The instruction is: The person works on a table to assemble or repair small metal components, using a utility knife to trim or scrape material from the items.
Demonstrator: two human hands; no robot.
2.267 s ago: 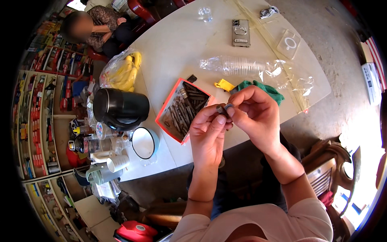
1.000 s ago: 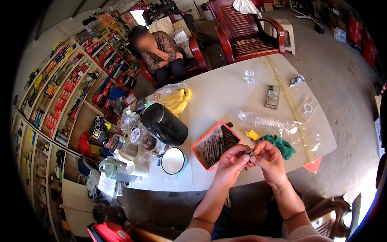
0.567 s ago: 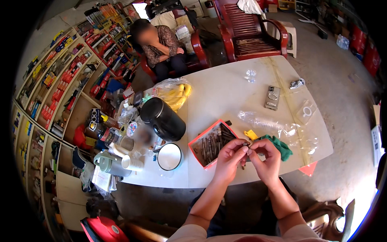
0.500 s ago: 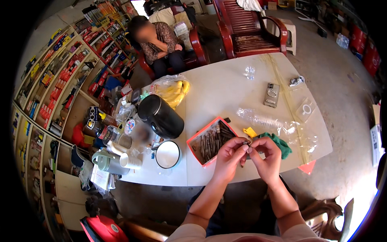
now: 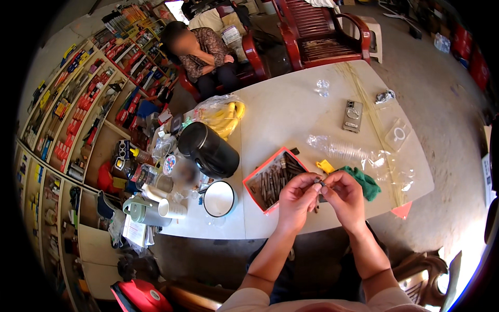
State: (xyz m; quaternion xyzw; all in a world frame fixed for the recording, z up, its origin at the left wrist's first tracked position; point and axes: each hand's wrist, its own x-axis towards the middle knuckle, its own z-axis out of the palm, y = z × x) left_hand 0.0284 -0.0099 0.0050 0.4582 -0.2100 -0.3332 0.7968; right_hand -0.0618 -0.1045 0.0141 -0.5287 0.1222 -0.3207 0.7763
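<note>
Both hands meet above the near edge of the white table, pinching one small dark piece [image 5: 320, 183] between thumbs and fingertips. My left hand [image 5: 297, 196] is closed on one side of it, my right hand [image 5: 343, 196] on the other. Fingers cover most of the piece, so its kind does not show. Just left of my hands lies an open red-edged box [image 5: 253, 195] filled with slim dark metal rods [image 5: 270, 186]. Beyond and beside my right hand are a yellow object [image 5: 326, 166] and a crumpled green cloth [image 5: 365, 184].
On the table's left stand a black lidded canister [image 5: 209, 151], a white enamel mug [image 5: 219, 199], a paper cup [image 5: 172, 209] and bagged bananas [image 5: 224, 120]. A phone [image 5: 352, 116], clear cup [image 5: 323, 87] and plastic sleeve [image 5: 343, 148] lie right. A person [image 5: 208, 57] sits across.
The view has shifted slightly. My hands stay together at the same spot by the box, and their fingertips have moved a little around the small dark piece.
</note>
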